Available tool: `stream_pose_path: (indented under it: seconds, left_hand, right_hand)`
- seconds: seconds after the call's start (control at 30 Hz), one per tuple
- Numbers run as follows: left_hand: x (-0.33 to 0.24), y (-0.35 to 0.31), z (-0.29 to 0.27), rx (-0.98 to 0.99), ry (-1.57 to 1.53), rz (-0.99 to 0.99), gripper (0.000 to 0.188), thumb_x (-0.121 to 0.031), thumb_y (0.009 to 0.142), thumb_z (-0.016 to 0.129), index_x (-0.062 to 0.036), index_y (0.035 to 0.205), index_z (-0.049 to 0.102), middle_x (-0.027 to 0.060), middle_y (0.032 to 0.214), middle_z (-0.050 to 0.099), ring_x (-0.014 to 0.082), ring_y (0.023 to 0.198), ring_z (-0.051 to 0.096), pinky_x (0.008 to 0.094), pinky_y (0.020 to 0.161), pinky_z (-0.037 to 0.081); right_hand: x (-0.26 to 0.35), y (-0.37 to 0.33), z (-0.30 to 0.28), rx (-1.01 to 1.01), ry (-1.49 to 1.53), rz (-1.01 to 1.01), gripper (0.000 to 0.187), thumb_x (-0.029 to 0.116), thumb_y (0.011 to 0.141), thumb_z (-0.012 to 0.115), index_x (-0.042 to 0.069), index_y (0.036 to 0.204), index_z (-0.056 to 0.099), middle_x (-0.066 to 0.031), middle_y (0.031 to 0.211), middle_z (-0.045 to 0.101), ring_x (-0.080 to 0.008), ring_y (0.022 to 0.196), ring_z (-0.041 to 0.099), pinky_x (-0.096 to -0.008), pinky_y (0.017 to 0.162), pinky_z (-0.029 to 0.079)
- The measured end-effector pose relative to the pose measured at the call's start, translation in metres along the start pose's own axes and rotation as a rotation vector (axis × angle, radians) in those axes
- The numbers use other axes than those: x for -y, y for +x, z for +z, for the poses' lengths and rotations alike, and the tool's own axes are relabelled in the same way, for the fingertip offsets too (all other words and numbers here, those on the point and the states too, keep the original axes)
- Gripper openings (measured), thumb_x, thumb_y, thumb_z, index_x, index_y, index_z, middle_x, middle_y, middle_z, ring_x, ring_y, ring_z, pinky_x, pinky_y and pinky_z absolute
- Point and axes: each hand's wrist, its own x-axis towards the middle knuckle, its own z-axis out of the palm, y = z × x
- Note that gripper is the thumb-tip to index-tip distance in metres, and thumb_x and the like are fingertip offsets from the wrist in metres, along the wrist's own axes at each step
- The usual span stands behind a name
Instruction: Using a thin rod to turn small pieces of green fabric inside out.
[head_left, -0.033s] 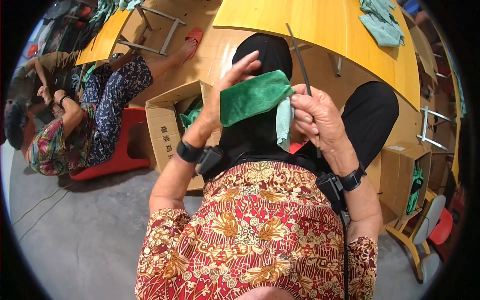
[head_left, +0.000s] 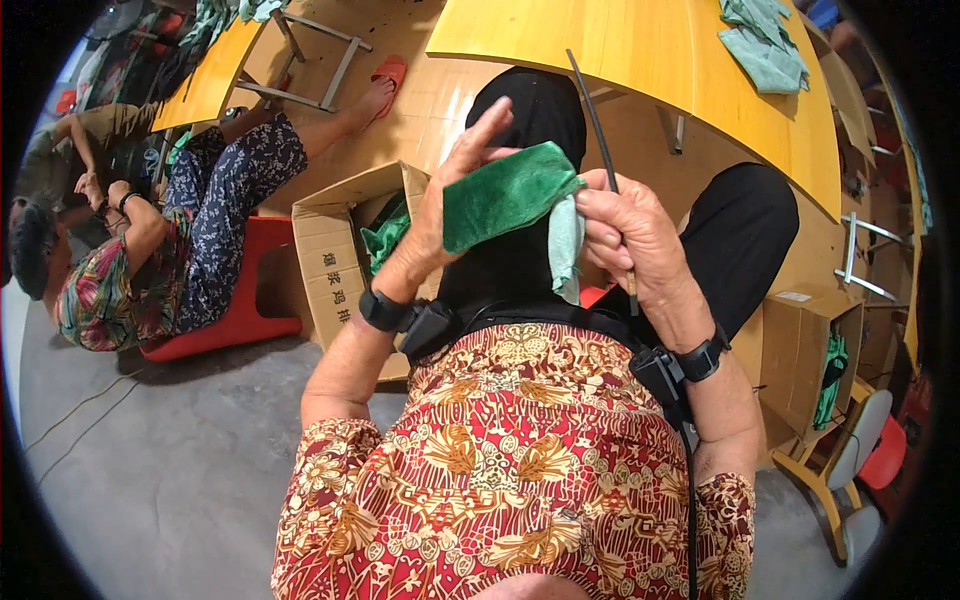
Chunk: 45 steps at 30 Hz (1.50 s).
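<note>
Above my lap a dark green velvety fabric piece (head_left: 508, 197) is stretched between my hands, with a pale green strip (head_left: 566, 246) hanging from its right end. My right hand (head_left: 632, 228) pinches that end between thumb and fingers. A thin dark rod (head_left: 597, 125) is also gripped in it, slanting up and to the left. Flat against the left end of the fabric rests my left hand (head_left: 446, 190), its fingers stretched upward and its thumb side partly hidden by the cloth.
A cardboard box (head_left: 335, 268) with green fabric stands left of my legs, another box (head_left: 800, 350) at right. Ahead is a yellow table (head_left: 640, 60) bearing pale green cloths (head_left: 762, 50). At left a person (head_left: 130, 260) sits on a red chair (head_left: 262, 285).
The rod's upper tip and the right end of the fabric have shifted slightly to the left. My left hand has tilted a little; both grips look the same.
</note>
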Motion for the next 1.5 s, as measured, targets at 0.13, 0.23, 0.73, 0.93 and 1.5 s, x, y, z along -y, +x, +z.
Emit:
stream_pose_path:
  seconds: [0.13,0.23,0.73,0.93,1.5]
  left_hand:
    - [-0.011,0.004,-0.003,-0.08,0.507,0.378,0.058,-0.014,0.082,0.074,-0.0143,0.136,0.054,0.013,0.142,0.048,0.0202,0.125,0.051,0.0332,0.1,0.044]
    - [-0.011,0.001,-0.006,-0.061,0.623,0.369,0.04,-0.011,0.077,0.076,-0.0168,0.115,0.069,0.0115,0.134,0.053,0.0176,0.117,0.054,0.0323,0.095,0.046]
    - [-0.001,-0.01,-0.003,-0.15,-0.356,-0.439,0.033,-0.024,0.092,0.069,-0.0024,0.117,0.063,0.0018,0.101,0.068,0.0071,0.087,0.064,0.0206,0.079,0.051]
    - [0.013,-0.005,-0.005,-0.238,-0.41,-0.456,0.022,-0.014,0.091,0.07,-0.0021,0.108,0.067,0.0,0.091,0.069,0.0048,0.081,0.063,0.0178,0.07,0.051]
    - [0.011,-0.004,-0.015,-0.215,-0.312,-0.515,0.026,-0.03,0.095,0.065,-0.0057,0.101,0.07,-0.0038,0.084,0.068,0.0004,0.067,0.055,0.0149,0.058,0.041]
  right_hand:
    - [-0.004,0.006,-0.004,-0.047,-0.095,0.046,0.013,0.013,0.096,0.06,0.001,0.1,0.06,0.0048,0.061,0.047,-0.0007,0.043,0.038,-0.0151,0.037,0.029]
    - [-0.002,0.005,0.001,-0.121,-0.281,0.04,0.013,0.014,0.094,0.063,0.002,0.098,0.061,0.0052,0.062,0.048,-0.0006,0.045,0.039,-0.0156,0.039,0.028]
    - [-0.018,0.043,-0.001,-0.288,-0.89,-0.332,0.019,0.018,0.09,0.067,0.0,0.094,0.067,0.0027,0.071,0.061,-0.0021,0.066,0.053,-0.0212,0.059,0.045]
    - [-0.002,0.009,-0.008,-0.217,-1.076,-0.502,0.037,0.015,0.095,0.057,0.003,0.13,0.059,-0.0146,0.081,0.065,-0.0174,0.07,0.062,-0.0307,0.069,0.051]
    - [0.006,-0.019,-0.03,-0.09,-1.744,-0.491,0.036,0.008,0.089,0.062,0.008,0.125,0.062,-0.0134,0.076,0.062,-0.0291,0.07,0.063,-0.0368,0.065,0.053]
